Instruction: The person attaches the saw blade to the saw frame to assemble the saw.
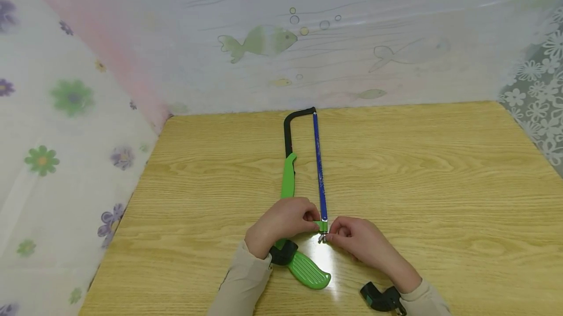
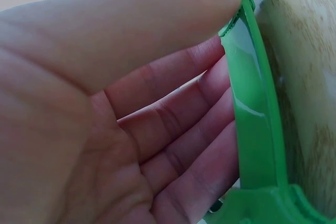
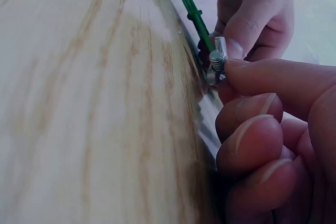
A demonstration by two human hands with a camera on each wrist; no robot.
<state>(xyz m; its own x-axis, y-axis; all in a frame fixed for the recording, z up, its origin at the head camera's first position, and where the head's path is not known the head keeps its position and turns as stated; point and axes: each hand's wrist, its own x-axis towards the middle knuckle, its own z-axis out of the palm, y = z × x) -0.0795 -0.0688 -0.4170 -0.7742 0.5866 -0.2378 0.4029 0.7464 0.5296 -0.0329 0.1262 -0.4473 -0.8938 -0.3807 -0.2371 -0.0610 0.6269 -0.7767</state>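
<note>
A hacksaw (image 1: 288,179) with a green and black frame and a blue blade (image 1: 320,169) lies on the wooden table, its ribbed green handle (image 1: 310,271) toward me. My left hand (image 1: 286,218) reaches over the frame and grips the green end near the blade's lower tip. In the left wrist view the thumb presses the green frame (image 2: 254,129), with the other fingers along its side. My right hand (image 1: 362,238) pinches the metal wing nut (image 1: 323,239) between thumb and index finger. The right wrist view shows the wing nut (image 3: 217,61) on its threaded stud, the remaining fingers curled below.
The wood-grain table (image 1: 418,169) extends on both sides of the saw. A patterned curtain (image 1: 343,62) with fish drawings hangs at the table's back edge, and a flowered curtain (image 1: 70,159) stands at the left. Each wrist wears a black camera (image 1: 381,299).
</note>
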